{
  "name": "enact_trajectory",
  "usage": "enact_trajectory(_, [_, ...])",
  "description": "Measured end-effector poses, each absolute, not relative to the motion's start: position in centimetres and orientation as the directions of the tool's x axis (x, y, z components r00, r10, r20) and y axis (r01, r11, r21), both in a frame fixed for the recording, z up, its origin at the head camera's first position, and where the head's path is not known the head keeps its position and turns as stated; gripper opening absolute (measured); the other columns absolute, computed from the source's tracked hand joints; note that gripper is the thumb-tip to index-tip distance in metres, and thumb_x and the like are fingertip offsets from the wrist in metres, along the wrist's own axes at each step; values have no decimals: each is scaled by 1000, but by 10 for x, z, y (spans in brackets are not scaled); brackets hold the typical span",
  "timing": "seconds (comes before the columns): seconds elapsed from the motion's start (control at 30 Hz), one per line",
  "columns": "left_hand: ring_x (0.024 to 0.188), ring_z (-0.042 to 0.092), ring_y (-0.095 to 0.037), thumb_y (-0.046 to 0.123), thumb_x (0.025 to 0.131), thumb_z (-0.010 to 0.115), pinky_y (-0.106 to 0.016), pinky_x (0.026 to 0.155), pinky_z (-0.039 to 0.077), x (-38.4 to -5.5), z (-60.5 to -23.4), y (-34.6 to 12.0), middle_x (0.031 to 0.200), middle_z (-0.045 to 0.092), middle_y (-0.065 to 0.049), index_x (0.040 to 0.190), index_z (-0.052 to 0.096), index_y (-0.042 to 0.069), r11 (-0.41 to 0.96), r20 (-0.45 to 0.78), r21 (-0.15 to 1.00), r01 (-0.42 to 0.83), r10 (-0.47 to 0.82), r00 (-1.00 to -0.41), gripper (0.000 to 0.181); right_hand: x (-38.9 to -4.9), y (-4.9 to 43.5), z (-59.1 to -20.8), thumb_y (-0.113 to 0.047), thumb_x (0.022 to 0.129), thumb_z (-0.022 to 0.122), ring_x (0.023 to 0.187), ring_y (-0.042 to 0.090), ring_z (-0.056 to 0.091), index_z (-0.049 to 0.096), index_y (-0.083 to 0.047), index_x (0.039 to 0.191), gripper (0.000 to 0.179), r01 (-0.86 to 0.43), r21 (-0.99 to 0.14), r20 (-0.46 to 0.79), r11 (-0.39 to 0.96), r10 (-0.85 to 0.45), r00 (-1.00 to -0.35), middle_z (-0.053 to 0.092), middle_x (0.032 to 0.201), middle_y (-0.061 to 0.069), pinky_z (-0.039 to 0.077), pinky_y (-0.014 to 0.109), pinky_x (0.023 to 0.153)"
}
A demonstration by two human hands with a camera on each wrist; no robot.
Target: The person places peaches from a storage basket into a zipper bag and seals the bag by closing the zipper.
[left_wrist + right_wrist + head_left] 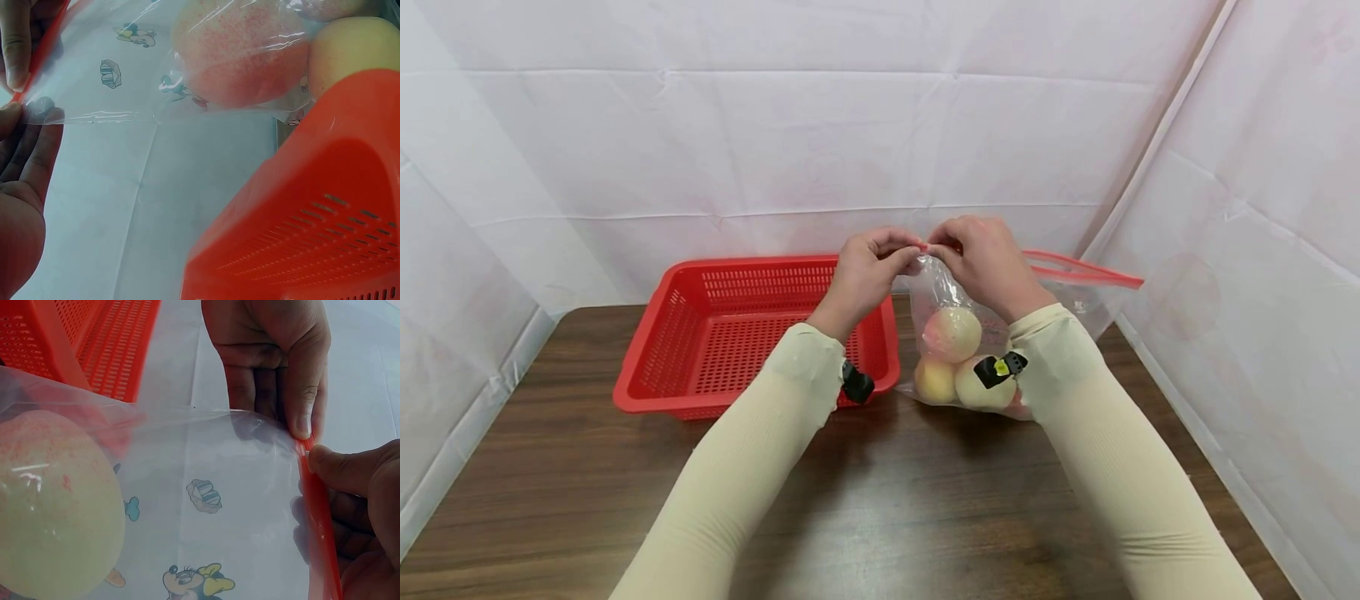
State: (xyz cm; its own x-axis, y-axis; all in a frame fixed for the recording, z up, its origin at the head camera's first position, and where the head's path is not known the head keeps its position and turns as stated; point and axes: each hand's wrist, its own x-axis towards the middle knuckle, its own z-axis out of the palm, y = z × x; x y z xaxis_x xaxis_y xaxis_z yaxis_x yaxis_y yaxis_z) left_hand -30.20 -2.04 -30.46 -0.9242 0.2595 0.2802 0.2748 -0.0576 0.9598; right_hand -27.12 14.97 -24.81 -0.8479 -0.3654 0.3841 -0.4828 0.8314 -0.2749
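Observation:
A clear zip-lock bag (934,287) with a red zip strip (320,525) and printed cartoon figures stands on the table, several peaches (952,334) in its lower part. At the bag's top left corner, my left hand (867,273) pinches the end of the strip between thumb and fingers. My right hand (988,262) pinches the strip right beside it, thumb tips nearly meeting in the right wrist view. Toward the right end, the bag's mouth (1086,271) stands apart as two red edges. My right forearm hides part of the bag.
Left of the bag sits a red perforated plastic basket (651,358), its right rim close to the bag. White sheeting (820,142) hangs behind and at both sides of the brown wooden table (910,517).

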Motion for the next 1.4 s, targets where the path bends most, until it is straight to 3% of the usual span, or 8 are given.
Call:
enact_trajectory(0.67, [72, 67, -12, 3, 90, 65, -31, 79, 59, -303, -308, -20, 93, 73, -14, 102, 69, -4, -90, 278, 960, 264, 236, -931, 14, -271, 156, -248, -19, 93, 65, 74, 21, 60, 73, -6, 95, 15, -485, -260, 385, 835, -371, -845, 71, 89, 9, 48, 35, 70])
enact_trajectory(0.97, [74, 66, -12, 4, 90, 65, -31, 80, 59, -302, -311, -18, 97, 72, -19, 103, 69, -2, -119, 261, 963, 241, 212, -942, 15, -272, 153, -245, -19, 92, 65, 91, 23, 68, 73, -7, 100, 17, -455, -246, 331, 856, -367, -869, 74, 98, 9, 53, 40, 83])
enact_trajectory(1.4, [76, 66, -12, 4, 91, 65, -31, 81, 58, -302, -313, -19, 92, 72, -12, 103, 69, -4, -127, 276, 959, 253, 217, -936, 15, -276, 147, -242, -18, 89, 69, 82, 19, 66, 74, -10, 98, 13, -440, -296, 282, 848, -362, -888, 74, 92, 6, 53, 35, 74])
